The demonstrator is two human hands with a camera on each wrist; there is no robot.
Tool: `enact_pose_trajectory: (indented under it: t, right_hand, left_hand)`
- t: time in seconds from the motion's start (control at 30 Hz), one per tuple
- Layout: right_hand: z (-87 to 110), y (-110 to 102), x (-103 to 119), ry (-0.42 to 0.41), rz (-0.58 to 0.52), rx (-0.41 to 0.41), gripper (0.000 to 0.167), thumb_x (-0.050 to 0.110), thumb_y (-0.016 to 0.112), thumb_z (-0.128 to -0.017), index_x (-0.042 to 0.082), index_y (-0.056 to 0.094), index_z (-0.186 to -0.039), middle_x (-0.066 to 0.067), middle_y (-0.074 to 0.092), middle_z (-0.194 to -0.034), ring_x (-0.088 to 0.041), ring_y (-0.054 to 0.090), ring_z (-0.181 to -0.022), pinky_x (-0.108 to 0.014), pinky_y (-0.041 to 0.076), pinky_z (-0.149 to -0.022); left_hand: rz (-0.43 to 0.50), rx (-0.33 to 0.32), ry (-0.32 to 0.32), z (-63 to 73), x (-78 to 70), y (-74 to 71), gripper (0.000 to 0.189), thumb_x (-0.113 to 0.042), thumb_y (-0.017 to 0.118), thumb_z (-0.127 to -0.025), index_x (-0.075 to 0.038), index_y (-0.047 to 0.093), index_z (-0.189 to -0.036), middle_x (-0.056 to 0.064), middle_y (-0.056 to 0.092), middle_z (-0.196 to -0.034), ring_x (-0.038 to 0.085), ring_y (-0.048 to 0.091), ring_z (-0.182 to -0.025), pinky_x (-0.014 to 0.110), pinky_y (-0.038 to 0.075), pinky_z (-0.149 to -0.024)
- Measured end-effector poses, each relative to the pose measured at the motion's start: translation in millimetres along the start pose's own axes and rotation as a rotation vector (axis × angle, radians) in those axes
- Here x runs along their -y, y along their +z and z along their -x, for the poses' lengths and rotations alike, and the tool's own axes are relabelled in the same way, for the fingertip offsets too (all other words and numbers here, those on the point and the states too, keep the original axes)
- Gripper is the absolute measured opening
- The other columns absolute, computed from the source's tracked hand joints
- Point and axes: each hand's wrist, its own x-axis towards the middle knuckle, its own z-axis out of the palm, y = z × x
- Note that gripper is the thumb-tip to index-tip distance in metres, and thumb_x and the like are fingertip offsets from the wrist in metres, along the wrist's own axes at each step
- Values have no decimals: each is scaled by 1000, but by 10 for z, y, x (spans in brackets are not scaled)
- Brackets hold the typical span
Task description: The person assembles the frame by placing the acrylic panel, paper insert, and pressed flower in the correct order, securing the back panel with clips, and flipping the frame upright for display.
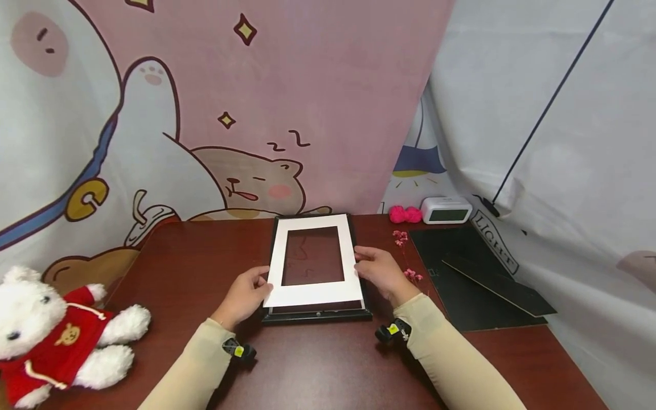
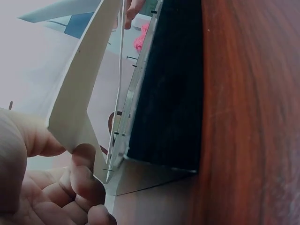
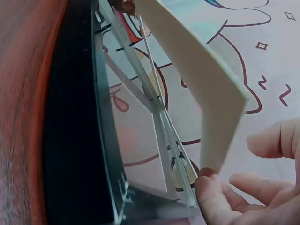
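Observation:
A white picture mat with a rectangular window is held between both hands over a black photo frame. My left hand pinches the mat's near left corner, thumb above and fingertips beneath. At the right edge, my right hand holds the mat with its fingers under the rim; in the right wrist view the thumb stands slightly off it. Both wrist views show the mat's underside raised above the frame's dark side. Thin clear edges and small dark tabs show between mat and frame.
To the right lie a black backing board and a dark strip across it. Pink flowers, pink yarn balls and a white clock stand behind. A plush bear sits left. Printed cloth hangs at the back.

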Motion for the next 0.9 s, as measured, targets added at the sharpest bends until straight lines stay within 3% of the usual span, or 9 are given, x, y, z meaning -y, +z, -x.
enact_pose_trajectory:
  t: [0.23, 0.57, 0.77, 0.9]
  right_hand:
    - [5, -35, 11, -9, 92, 73, 55, 6, 61, -100, -7, 49, -152, -32, 56, -145, -40, 66, -123, -52, 57, -99]
    - [-53, -72, -11, -5, 160, 109, 58, 9, 62, -99, -5, 49, -153, -30, 57, -146, -39, 67, -123, -53, 57, -98]
    - [-22, -155, -14, -8, 181, 120, 59, 9, 62, -101, -4, 45, -156, -30, 51, -153, -42, 61, -131, -52, 56, -101]
    - [1, -370, -18, -43, 212, 96, 57, 11, 64, -103, -2, 46, -156, -29, 52, -151, -42, 62, -129, -51, 57, -99]
  left_hand:
    - [-77, 64, 24, -13, -15, -39, 52, -7, 68, -98, 11, 54, -145, 4, 60, -81, 14, 52, -66, 29, 45, -63]
    - [-141, 139, 32, -98, -31, -64, 54, -8, 67, -98, 11, 52, -147, 4, 61, -80, 14, 52, -65, 31, 45, -63]
    - [-227, 164, 26, -78, -23, -90, 67, -17, 74, -97, 6, 47, -153, 10, 63, -98, 19, 57, -81, 36, 49, -73]
    - [-330, 194, 19, -37, -2, -100, 90, -32, 85, -88, 2, 41, -159, 16, 64, -118, 27, 62, -103, 48, 54, -89]
